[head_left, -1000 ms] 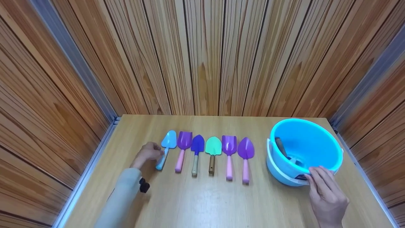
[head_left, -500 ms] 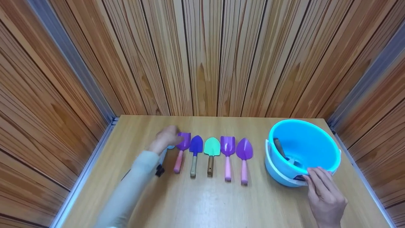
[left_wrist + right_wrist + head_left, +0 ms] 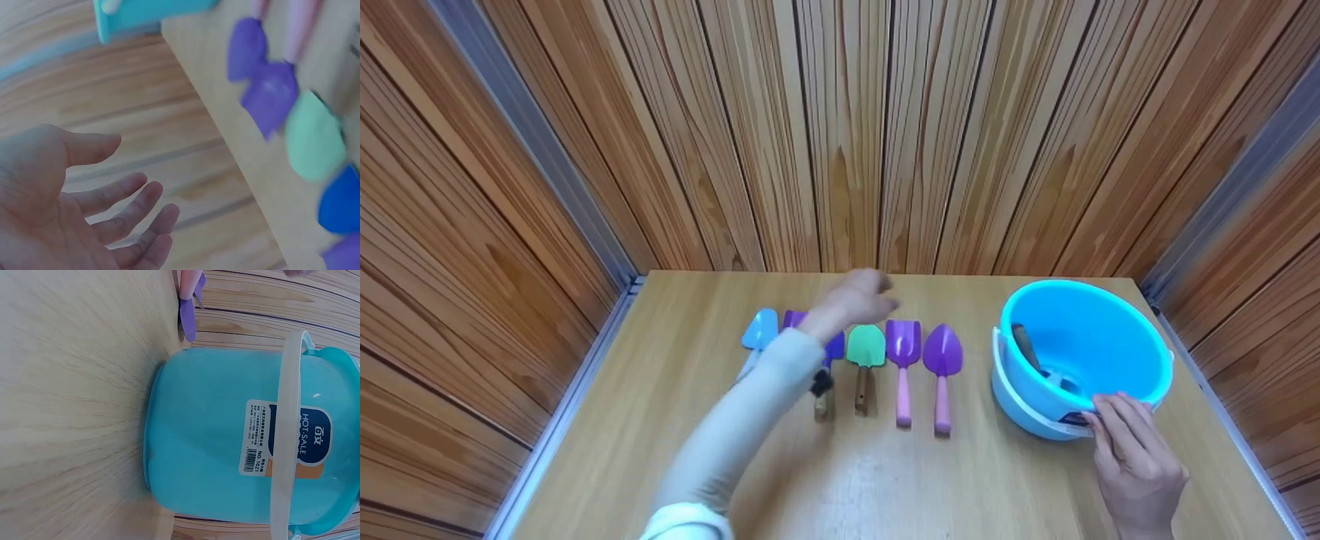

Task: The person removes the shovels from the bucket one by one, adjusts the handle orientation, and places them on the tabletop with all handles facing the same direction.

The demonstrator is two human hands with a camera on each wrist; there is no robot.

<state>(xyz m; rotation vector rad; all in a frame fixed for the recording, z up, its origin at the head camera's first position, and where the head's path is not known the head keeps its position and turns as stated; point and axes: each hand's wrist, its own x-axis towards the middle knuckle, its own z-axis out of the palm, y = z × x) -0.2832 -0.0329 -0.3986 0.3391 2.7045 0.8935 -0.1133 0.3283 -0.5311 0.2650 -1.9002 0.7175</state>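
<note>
loosely, the left hand [image 3: 856, 296] hangs, fingers relaxed and apart, over the far side of the table [image 3: 847, 480], near the blades of the green trowel [image 3: 866, 345] and a square purple shovel [image 3: 903, 341]. its sleeve [image 3: 739, 431] crosses over the dark-blue trowel [image 3: 837, 347]. the right hand [image 3: 1140, 457] pinches the near rim of the turquoise bucket [image 3: 1110, 345], standing upright at the right, a brown-handled tool [image 3: 1024, 346] leaning inside.
</note>
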